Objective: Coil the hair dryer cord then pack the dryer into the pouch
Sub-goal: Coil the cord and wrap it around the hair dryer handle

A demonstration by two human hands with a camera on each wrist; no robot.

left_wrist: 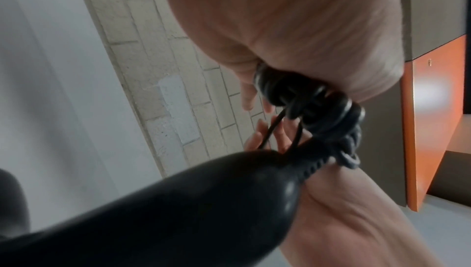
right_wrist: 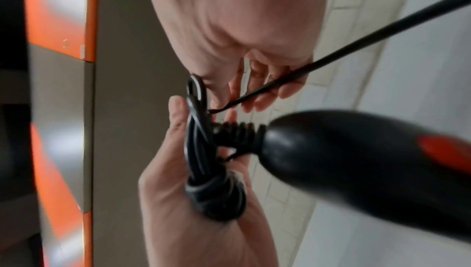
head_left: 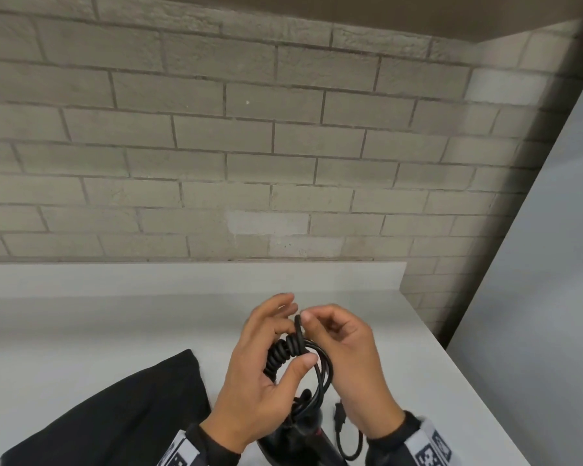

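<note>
My left hand (head_left: 276,344) holds the coiled bundle of black cord (head_left: 283,356) above the counter, with the thumb pressed across the loops. At the top of the bundle my right hand (head_left: 312,321) pinches a strand of cord. The black hair dryer (head_left: 300,432) hangs or rests low between my wrists, partly hidden by them. In the right wrist view the dryer (right_wrist: 369,160) shows an orange switch, and a loose strand (right_wrist: 356,43) runs through my right fingers (right_wrist: 267,90). The plug (head_left: 339,417) lies on the counter by my right wrist. The black pouch (head_left: 115,415) lies flat to the left.
The white counter (head_left: 115,324) ends at a grey brick wall (head_left: 249,146) behind and drops off at its right edge (head_left: 468,381). An orange and grey cabinet panel (left_wrist: 433,110) shows in the wrist views.
</note>
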